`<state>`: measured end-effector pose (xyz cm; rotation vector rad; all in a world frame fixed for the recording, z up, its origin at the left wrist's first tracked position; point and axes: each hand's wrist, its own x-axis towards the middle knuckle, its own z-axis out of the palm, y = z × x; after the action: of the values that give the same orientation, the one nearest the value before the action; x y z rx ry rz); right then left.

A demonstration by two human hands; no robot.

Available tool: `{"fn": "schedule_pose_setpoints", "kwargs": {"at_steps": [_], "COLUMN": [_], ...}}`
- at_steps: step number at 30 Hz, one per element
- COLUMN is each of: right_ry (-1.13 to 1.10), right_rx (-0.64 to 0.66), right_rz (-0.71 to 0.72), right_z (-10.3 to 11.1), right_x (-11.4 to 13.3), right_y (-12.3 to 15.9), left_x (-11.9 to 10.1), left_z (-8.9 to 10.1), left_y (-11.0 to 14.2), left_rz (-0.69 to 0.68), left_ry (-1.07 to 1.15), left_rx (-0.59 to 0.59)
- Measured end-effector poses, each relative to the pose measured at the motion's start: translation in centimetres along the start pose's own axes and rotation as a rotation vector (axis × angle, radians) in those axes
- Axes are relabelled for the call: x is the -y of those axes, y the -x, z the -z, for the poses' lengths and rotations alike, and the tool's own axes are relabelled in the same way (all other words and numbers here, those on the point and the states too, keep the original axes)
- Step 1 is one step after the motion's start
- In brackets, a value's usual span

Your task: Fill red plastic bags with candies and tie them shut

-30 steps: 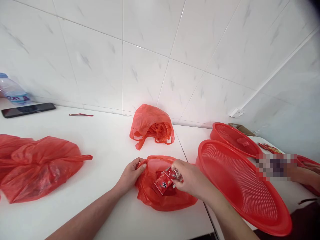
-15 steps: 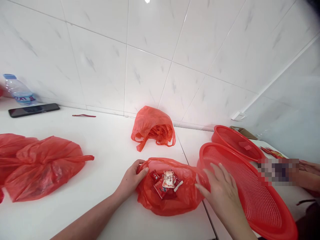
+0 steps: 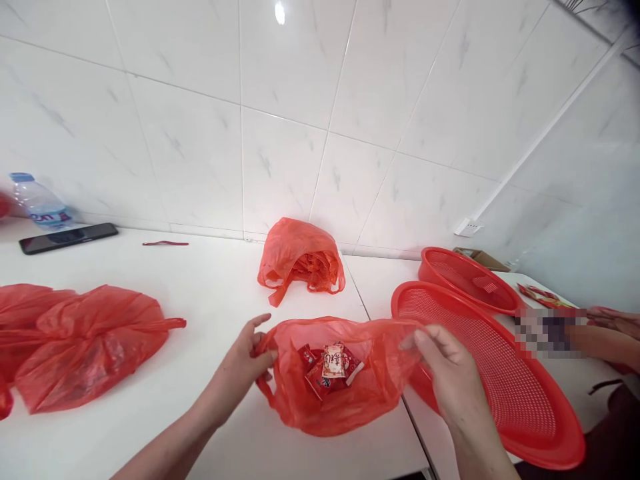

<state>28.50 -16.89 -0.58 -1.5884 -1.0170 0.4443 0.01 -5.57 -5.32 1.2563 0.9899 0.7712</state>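
Note:
In front of me on the white table, a red plastic bag (image 3: 325,417) stands with its mouth open. Several small red packets lie inside it, with a cream-coloured packet (image 3: 333,361) on top. My left hand (image 3: 240,367) pinches the bag's left rim between thumb and fingers, the index finger raised. At the right side, my right hand (image 3: 447,367) grips the rim and handle with the thumb on top. Behind this bag, close to the wall, sits a bundle of red plastic bags (image 3: 295,247).
Two red mesh baskets, a near one (image 3: 500,373) and a far one (image 3: 465,273), stand at the right. Tied red bags (image 3: 100,347) lie at the left, before a phone (image 3: 70,238), a water bottle (image 3: 43,207) and a red strip (image 3: 165,243). Another person's hand (image 3: 610,333) shows far right.
My right hand has closed on the bag's right rim and pulled it outward and up. My left hand has shifted left with the left rim, stretching the mouth wider.

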Motion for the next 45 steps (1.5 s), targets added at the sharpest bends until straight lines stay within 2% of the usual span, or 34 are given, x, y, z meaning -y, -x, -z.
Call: {"fn": "schedule_pose_setpoints", "kwargs": {"at_steps": [4,8,11,14,16,18,20,22,26,27,29,32,36,39,42,45], "right_ry": [-0.407,-0.52,-0.531,-0.648,-0.721,-0.736,-0.678,-0.55,-0.297,-0.253,-0.199,-0.236,-0.377,-0.383,-0.375,-0.402], "right_rx": [-0.1,-0.198,-0.235,-0.163,-0.102,-0.035,0.022,0.129,0.562,0.621,0.607,0.48,0.421,0.432,0.389,0.361], "right_rz": [0.011,0.089,0.127,0.06,0.023,0.017,0.027,0.007,0.0,0.022,0.047,-0.004,-0.092,-0.11,-0.167,-0.205], "right_z": [0.3,0.3,-0.2,-1.3,-2.1,-3.0,-4.0,-4.9,-6.9,-7.4,-8.1,-8.8,-8.9,-8.8,-8.5,-8.4], "right_x": [1.4,2.7,3.5,4.4,4.9,5.4,5.7,5.9,6.2,6.2,6.1,5.7,4.8,4.3,3.8,3.2], "right_y": [-0.3,-0.4,-0.4,-0.1,0.2,0.6,1.2,2.0,3.3,3.4,3.3,2.7,2.2,2.1,2.1,1.9], "left_x": [-3.1,-6.0,-7.9,-9.4,-10.3,-11.1,-11.8,-12.2,-11.6,-11.2,-10.3,-8.9,-7.1,-6.2,-5.9,-5.9], "left_z": [1.3,1.6,1.2,0.7,0.2,-0.4,-1.3,-2.4,-4.3,-4.6,-4.9,-4.9,-4.6,-4.4,-4.1,-4.1], "left_y": [-0.9,-0.6,0.3,1.1,1.4,1.6,1.8,1.9,1.8,1.7,1.3,0.8,0.0,-0.7,-1.1,-1.0], "left_rz": [-0.112,-0.257,-0.446,-0.782,-1.017,-1.178,-1.261,-1.28,-1.189,-1.163,-1.144,-1.21,-1.291,-1.323,-1.24,-1.145], "left_ry": [0.234,0.247,-0.029,-0.492,-0.768,-0.922,-0.945,-0.865,-0.581,-0.527,-0.47,-0.49,-0.688,-0.796,-0.797,-0.707], "left_rx": [-0.036,0.042,0.062,-0.006,0.007,0.048,0.071,0.113,0.195,0.199,0.17,0.113,0.124,0.072,0.044,0.063]}}
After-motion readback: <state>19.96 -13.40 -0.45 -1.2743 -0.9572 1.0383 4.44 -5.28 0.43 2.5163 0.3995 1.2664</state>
